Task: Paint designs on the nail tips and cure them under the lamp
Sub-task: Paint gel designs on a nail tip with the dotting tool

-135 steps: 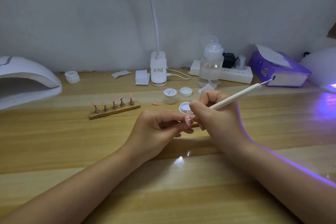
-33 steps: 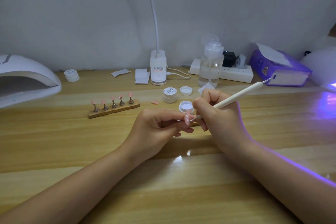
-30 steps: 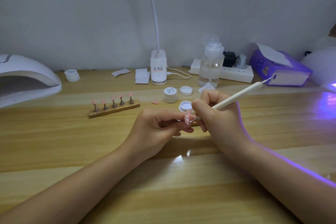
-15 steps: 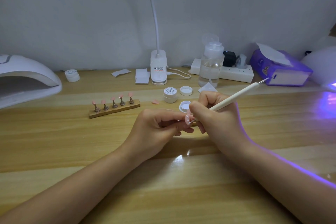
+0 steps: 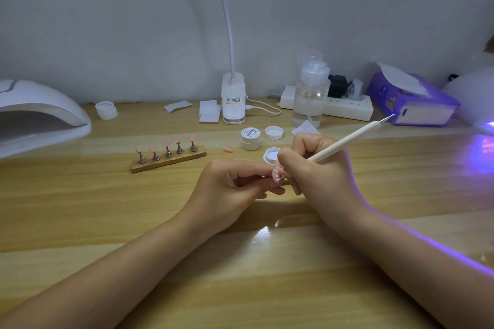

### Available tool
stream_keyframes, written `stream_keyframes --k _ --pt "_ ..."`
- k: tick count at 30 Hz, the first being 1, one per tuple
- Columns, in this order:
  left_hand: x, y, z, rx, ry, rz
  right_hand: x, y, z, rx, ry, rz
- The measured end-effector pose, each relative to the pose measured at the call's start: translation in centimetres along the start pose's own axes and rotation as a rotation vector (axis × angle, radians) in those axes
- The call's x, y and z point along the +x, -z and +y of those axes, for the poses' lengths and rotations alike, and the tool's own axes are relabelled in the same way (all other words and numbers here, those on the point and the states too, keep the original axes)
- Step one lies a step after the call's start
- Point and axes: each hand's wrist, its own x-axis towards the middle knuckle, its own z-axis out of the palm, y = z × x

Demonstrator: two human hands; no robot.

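Note:
My left hand (image 5: 230, 192) pinches a pink nail tip (image 5: 276, 175) on its small stand at the table's middle. My right hand (image 5: 315, 176) grips a white dotting pen (image 5: 347, 140), whose lower point touches the tip's face, where white dots show. Just behind my hands sits an open white paint jar (image 5: 271, 155). A wooden holder (image 5: 168, 161) with several pink nail tips on metal stands lies to the left. One loose pink tip (image 5: 228, 149) lies on the table. A white curing lamp (image 5: 37, 117) stands at far left.
A closed jar (image 5: 251, 137) and a loose lid (image 5: 274, 132) sit behind the open jar. Further back: a clear pump bottle (image 5: 310, 93), desk lamp base (image 5: 233, 99), power strip (image 5: 347, 108), purple tissue box (image 5: 411, 99), another small jar (image 5: 106, 109). A second lamp glows violet at far right (image 5: 478, 99).
The pen's point has made small shifts over the nail tip, lifting and touching again. My left hand has kept the tip still in the same place.

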Motion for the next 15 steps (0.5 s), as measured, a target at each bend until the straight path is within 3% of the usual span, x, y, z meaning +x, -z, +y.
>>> stream_keyframes --k 15 --pt "0.00 0.02 0.04 0.005 0.008 -0.005 -0.05 -0.05 -0.14 0.025 -0.003 -0.007"
